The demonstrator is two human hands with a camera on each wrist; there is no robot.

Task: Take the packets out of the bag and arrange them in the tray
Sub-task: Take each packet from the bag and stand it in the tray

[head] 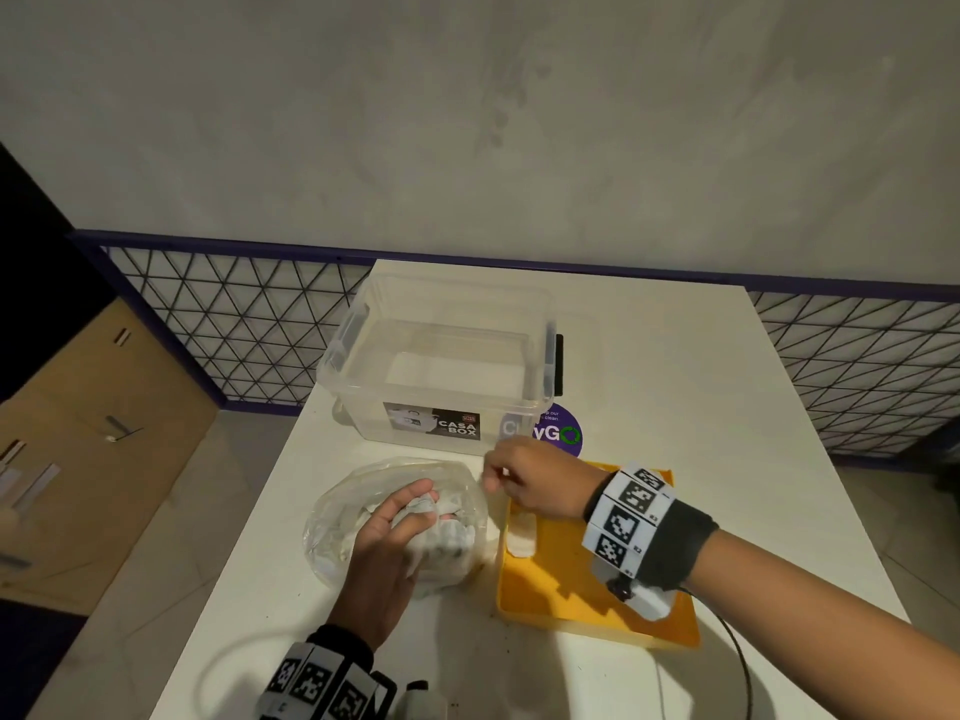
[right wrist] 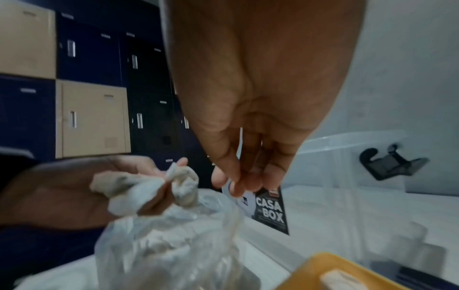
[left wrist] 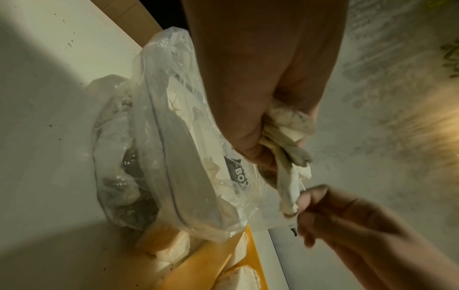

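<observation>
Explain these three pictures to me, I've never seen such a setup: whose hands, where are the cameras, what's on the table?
There is no machine: a person works with bare hands, wearing one camera on the head and one on each wrist, by the checkered bands. The wide picture is the head's, looking down at a white table. The other two look along each hand at its fingers. On the table stand a clear box, a clear bag and a yellow tray with a few white packets in it. The left hand grips a bunch of packets at the bag's mouth. The right hand pinches what seems to be the bag's rim.
</observation>
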